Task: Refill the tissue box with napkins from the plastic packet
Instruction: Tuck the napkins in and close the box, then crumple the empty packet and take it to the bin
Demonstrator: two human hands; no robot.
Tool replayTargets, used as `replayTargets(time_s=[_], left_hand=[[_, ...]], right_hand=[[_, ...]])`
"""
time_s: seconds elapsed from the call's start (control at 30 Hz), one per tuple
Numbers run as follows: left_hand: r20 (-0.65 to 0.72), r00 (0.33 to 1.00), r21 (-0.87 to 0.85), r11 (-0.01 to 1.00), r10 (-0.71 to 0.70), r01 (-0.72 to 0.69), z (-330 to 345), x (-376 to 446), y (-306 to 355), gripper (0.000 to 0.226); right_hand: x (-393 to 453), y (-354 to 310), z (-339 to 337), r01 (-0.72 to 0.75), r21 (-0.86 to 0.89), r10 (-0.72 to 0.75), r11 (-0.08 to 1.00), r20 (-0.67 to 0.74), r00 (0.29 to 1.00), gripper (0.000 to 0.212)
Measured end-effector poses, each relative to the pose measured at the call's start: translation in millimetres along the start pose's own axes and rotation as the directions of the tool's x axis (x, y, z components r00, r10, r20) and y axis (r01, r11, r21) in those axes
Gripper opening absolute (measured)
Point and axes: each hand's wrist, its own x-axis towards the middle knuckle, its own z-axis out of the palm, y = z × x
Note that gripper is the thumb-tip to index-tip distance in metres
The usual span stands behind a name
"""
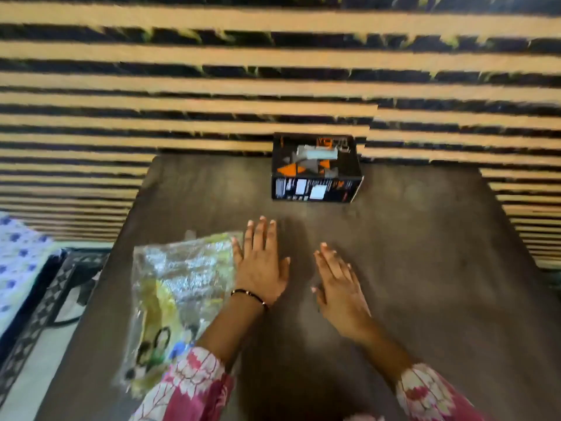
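At the far left of the frame, a blue-and-white patterned cloth point(18, 262) is lying beside a dark patterned frame point(45, 302), both off the table edge and playing no part in the work. Moving right, the plastic packet point(179, 299) is lying flat on the dark table point(425, 284) in the lower left of the frame; it is looking crinkled and full, with yellowish contents showing through, though blur is making it impossible to tell whether its mouth is open or sealed. The left hand point(261, 262) is resting palm down with fingers straight, just beside the packet's right edge and possibly touching it, gripping nothing. Right of it, at lower centre, the right hand point(340, 284) is also lying flat and extended over the bare table, holding nothing. Above the hands, at upper centre near the table's far edge, the tissue box point(315, 168) is standing upright, black with orange markings, well apart from both hands. Its top is showing a pale patch, but whether that is tissue or print cannot be told. Judging from this layout, the refill is appearing not yet begun: no napkins are lying outside the packet, and opening, extracting and loading all seem to be remaining.
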Motion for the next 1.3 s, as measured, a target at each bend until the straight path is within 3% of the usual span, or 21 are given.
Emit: replayTargets(time_s=[0.2,0.4,0.47,0.53,0.63,0.73,0.83,0.87,0.93,1.03,1.13,1.3], left_hand=[[-0.016,0.951,-0.011,0.951,-0.308,0.308,13,-122,-44,0.081],[0.124,0.843,-0.055,0.845,-0.523,0.532,30,-147,-48,0.076],[0.182,0.843,-0.040,0.852,-0.507,0.521,33,-146,-31,0.073],[0.191,0.889,-0.085,0.895,-0.417,0.438,36,-145,-10,0.073],[0.215,0.963,-0.411,0.880,-0.160,0.238,41,-145,23,0.078],[0.124,0.992,-0.660,0.747,0.005,0.079,31,-147,44,0.068],[-0.057,0.998,-0.541,0.839,0.034,-0.060,17,-144,28,0.069],[-0.119,0.993,-0.457,0.887,0.011,-0.064,15,-143,17,0.070],[-0.147,0.976,-0.324,0.940,-0.159,0.104,10,-144,-7,0.074],[-0.197,0.914,-0.280,0.914,-0.356,0.295,10,-151,-33,0.070],[-0.175,0.920,-0.273,0.915,-0.351,0.297,16,-157,-42,0.066],[0.021,0.964,-0.490,0.837,-0.266,0.242,30,-166,-20,0.056]], right_hand=[[-89,-8,39,0.081,-0.072,-0.076,0.994,0.071,0.995,0.062],[-107,7,31,0.072,-0.030,-0.069,0.997,0.074,0.995,0.061],[-121,11,35,0.080,-0.010,-0.080,0.997,0.034,0.996,0.066],[-137,19,41,0.048,0.022,-0.049,0.999,0.038,0.998,0.068],[-159,29,41,-0.025,0.070,0.026,0.997,-0.017,1.000,0.058],[-170,34,39,-0.109,0.141,0.106,0.984,0.028,0.994,0.056],[-168,32,27,-0.177,0.357,0.191,0.917,-0.003,0.982,0.047],[-166,30,21,-0.207,0.415,0.228,0.886,-0.002,0.974,0.044],[-162,22,8,-0.279,0.500,0.286,0.820,0.064,0.956,0.044],[-152,2,-5,-0.310,0.565,0.282,0.765,0.139,0.949,0.048],[-141,-19,-4,-0.342,0.564,0.275,0.752,0.204,0.940,0.054],[-132,-45,10,-0.352,0.523,0.251,0.776,0.256,0.933,0.059]])
